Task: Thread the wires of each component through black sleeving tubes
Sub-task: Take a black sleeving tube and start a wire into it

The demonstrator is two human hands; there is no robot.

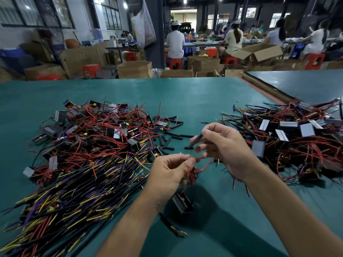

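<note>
Dangling black component (182, 203) hangs under L hand (167, 173), which pinches its red wires (193, 170), while R hand (222, 145) pinches a black sleeve (195, 140) just above; frayed wire ends could snag at the sleeve mouth.

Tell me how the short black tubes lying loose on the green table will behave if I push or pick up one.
The loose black tubes look thin and hollow, so probably very light. Several lie bent, so likely soft, not stiff. Being round, one may roll on the smooth green table; the right hand pinches one with fingertips only.
</note>
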